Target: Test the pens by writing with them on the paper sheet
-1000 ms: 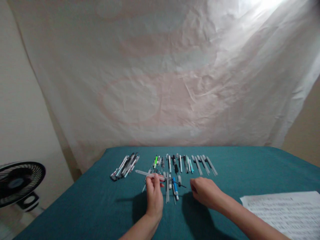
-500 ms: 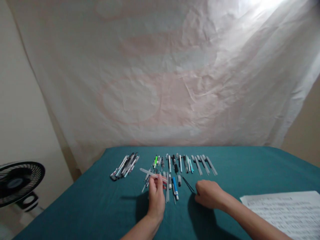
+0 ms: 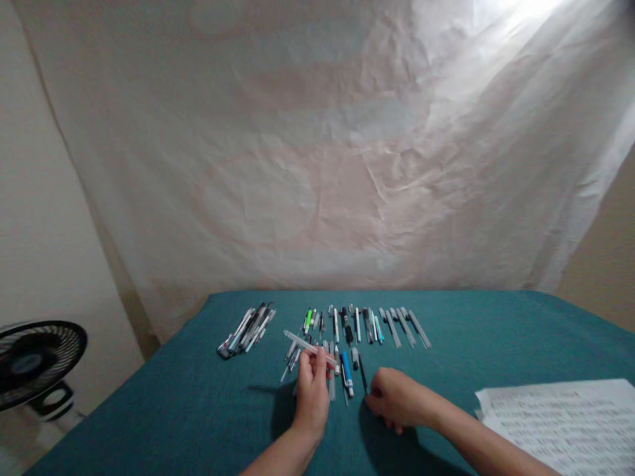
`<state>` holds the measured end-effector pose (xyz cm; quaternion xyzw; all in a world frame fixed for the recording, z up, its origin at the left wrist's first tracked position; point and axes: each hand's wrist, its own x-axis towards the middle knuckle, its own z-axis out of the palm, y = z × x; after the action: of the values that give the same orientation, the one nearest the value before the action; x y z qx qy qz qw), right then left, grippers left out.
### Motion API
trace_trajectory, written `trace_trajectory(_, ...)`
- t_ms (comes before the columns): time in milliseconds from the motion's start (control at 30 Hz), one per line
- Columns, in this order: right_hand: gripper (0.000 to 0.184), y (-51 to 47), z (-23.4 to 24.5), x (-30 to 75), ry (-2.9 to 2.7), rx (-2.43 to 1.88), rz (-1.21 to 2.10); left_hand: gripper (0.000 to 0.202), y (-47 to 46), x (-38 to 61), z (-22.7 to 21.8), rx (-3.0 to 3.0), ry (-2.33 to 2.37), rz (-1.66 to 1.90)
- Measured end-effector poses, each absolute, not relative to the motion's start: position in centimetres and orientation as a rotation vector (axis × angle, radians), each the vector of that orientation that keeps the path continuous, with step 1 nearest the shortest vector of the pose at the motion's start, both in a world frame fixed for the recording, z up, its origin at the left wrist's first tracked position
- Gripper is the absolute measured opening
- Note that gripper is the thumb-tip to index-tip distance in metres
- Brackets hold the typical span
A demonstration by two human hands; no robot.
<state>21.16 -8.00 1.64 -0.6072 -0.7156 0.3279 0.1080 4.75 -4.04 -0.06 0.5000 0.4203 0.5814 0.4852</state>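
Left hand (image 3: 311, 400) is gripping a slim clear plastic tube (image 3: 297, 340) between thumb and fingers, axis running 10 to 4 o'clock. Blue-and-white pen (image 3: 346, 373) is lying between the hands. Thin black rod (image 3: 363, 371) is pointing just before 12 o'clock from the nearer right hand's (image 3: 401, 398) fingertips, axis almost 12 to 6; those fingers are sitting bent at its near end, pinching or not: can't tell. Dark green cloth-covered table (image 3: 173, 410) is underneath. From the hands: round black fan (image 3: 37, 363) is standing at 9, pale wrinkled sheet (image 3: 317, 165) is hanging at 12, white printed paper (image 3: 560, 423) is lying at 3.
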Motion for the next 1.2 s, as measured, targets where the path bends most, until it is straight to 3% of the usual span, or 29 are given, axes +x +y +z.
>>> trace_trajectory(333,0.032,-6.8,2.9,21.4,-1.826,-1.493,0.862,0.024,-4.9,5.2,0.5,1.433,0.910,1.250)
trace_trajectory(733,0.029,-7.0,3.7,20.1,-1.521,-1.107,1.131,0.021,-6.4,5.2,1.2,1.860,0.872,1.029)
trace_trajectory(1000,0.023,-4.7,1.4,22.6,-1.458,-1.349,1.041,0.026,-2.5,3.3,2.5,1.903,0.974,1.093)
trace_trajectory(1200,0.025,-3.7,-1.5,24.0,-1.591,-1.591,1.010,0.024,7.0,-2.8,2.5,2.233,1.501,0.995)
